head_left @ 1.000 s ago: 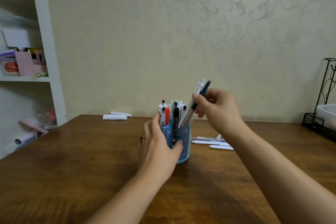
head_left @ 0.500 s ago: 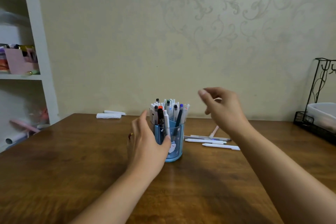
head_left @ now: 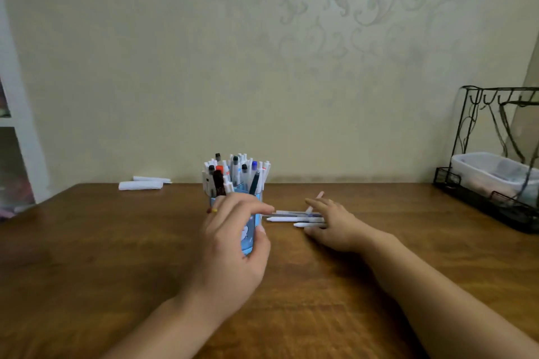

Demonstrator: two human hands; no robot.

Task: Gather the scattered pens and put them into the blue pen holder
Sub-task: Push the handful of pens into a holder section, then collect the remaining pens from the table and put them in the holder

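Observation:
The blue pen holder [head_left: 250, 226] stands upright in the middle of the wooden table [head_left: 116, 256], packed with several pens [head_left: 236, 173]. My left hand [head_left: 233, 245] wraps round its front, thumb on the right side. Just right of the holder lie several loose white pens [head_left: 287, 218] side by side. My right hand [head_left: 332, 224] lies low over their right ends with fingers stretched out, touching them; I cannot see any pen gripped.
Two white rolled items [head_left: 141, 184] lie at the table's back left by the wall. A black wire rack [head_left: 495, 183] holding a white plastic box stands at the right edge. A white shelf unit [head_left: 17, 125] is on the far left.
My right hand dropped the pens into the holder, lifted away empty, then came down to the loose pens on the table. My left hand stayed round the holder.

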